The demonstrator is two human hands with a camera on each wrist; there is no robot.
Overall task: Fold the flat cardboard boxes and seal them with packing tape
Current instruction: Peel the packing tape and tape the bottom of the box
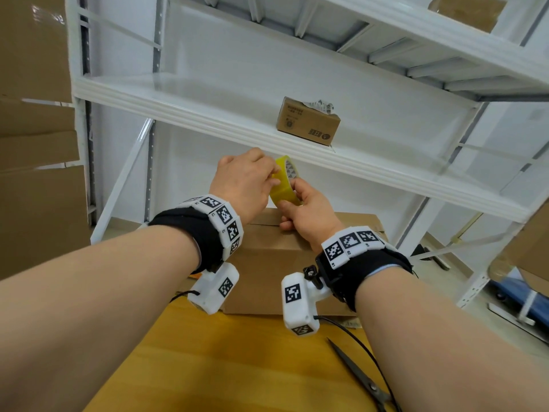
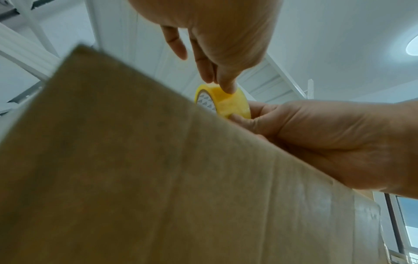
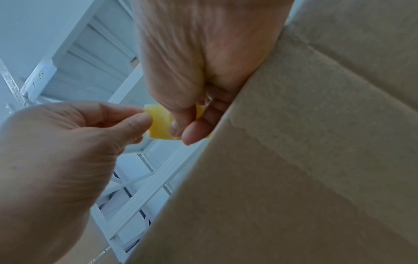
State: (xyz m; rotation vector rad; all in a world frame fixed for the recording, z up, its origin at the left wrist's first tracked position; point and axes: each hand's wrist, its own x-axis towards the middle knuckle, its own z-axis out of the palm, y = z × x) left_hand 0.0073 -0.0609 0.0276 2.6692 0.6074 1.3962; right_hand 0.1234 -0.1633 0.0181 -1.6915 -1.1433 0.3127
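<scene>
From the head camera, both hands meet just above the folded cardboard box [image 1: 276,251], which stands on the wooden table [image 1: 225,367] with its top flaps closed. The right hand [image 1: 309,215] grips a roll of yellowish packing tape [image 1: 285,182] from the 5 o'clock side, fingers curled round its rim. The left hand [image 1: 246,182], at 9 o'clock of the roll, pinches at the roll's outer surface. A pair of scissors [image 1: 362,379] lies on the table at 5 o'clock of the box. On the white shelf [image 1: 208,114] behind, at 12 o'clock, sits a small printed carton [image 1: 307,121].

From the left wrist camera, the box wall [image 2: 158,178] fills the lower frame. Above its edge the tape roll [image 2: 226,101] shows, the left hand's fingertips [image 2: 228,87] pressing on it from 12 o'clock and the right hand [image 2: 328,139] holding it from 3 o'clock.

From the right wrist camera, the left hand [image 3: 68,142] pinches the tape [image 3: 160,125] from 9 o'clock between thumb and forefinger, while the right hand [image 3: 199,62] clasps it from 12 o'clock, against the box [image 3: 294,160].
</scene>
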